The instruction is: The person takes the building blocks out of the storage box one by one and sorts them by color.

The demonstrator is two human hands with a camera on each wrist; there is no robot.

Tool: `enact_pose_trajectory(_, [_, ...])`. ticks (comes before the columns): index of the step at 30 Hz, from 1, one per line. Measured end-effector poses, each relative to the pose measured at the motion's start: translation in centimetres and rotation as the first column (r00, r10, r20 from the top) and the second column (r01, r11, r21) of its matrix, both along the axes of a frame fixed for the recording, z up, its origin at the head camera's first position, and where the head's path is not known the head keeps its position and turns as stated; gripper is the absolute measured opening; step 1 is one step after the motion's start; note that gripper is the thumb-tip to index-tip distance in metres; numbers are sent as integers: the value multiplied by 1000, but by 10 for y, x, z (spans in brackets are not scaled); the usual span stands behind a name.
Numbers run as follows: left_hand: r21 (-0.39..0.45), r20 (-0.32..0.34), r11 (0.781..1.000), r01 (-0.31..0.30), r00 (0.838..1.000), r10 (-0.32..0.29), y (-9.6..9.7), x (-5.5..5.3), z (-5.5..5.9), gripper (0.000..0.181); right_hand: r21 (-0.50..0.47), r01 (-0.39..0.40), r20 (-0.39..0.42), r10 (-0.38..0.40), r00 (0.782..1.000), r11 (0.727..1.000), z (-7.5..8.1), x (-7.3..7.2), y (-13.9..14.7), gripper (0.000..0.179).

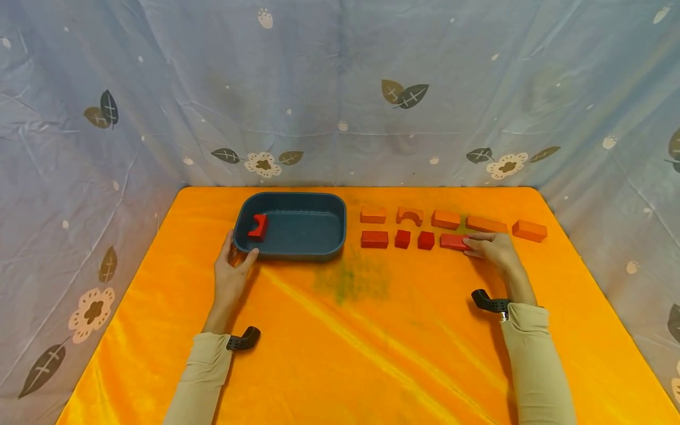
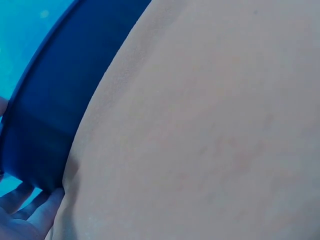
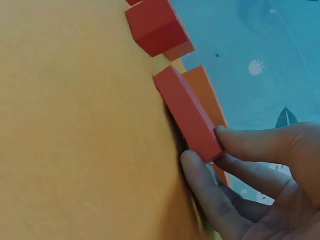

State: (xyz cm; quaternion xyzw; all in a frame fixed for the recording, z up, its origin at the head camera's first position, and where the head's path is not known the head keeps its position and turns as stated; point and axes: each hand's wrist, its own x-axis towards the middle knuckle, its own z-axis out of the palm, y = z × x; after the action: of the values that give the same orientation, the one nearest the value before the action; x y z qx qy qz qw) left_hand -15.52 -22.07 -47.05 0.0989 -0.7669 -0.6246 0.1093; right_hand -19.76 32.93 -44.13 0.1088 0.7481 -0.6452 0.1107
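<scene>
My left hand holds the near left corner of a dark blue-grey tray, thumb on the front side and fingers along the left end. In the left wrist view, fingertips meet the tray's wall. Inside the tray, toward its left end, sits a red arch block. Over on the right, my right hand pinches the right end of a long red block between thumb and fingers. The right wrist view shows that red block slanting, with its gripped end nearest the hand.
Left of the pinched block, the front row holds two small red cubes and a red rectangular block. Behind runs a row of orange blocks, among them an orange arch. A patterned curtain borders the orange-covered table.
</scene>
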Motion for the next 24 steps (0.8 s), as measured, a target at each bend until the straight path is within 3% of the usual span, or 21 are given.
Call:
enact_pose_trajectory(6, [-18,-4,1000,0,1000,0,0,0,-1,81,163,10,-4,-9,1000,987,3,0,-3,48])
enact_pose_trajectory(12, [-37,-18,999,-2,1000,1,-1,-1,0,81,407,61,-88,-27,996,911,5,1,-9,39])
enact_pose_trajectory(18, [-16,-14,1000,2,1000,-2,-1,0,0,81,417,42,-75,-11,997,908,6,2,-12,38])
enact_pose_trajectory(22, [-6,-15,1000,8,1000,-8,0,0,0,80,449,17,-71,17,997,894,8,2,-13,38])
enact_pose_trajectory(24, [-15,-23,1000,4,1000,-5,0,0,1,80,490,5,-87,43,995,872,11,2,-16,36])
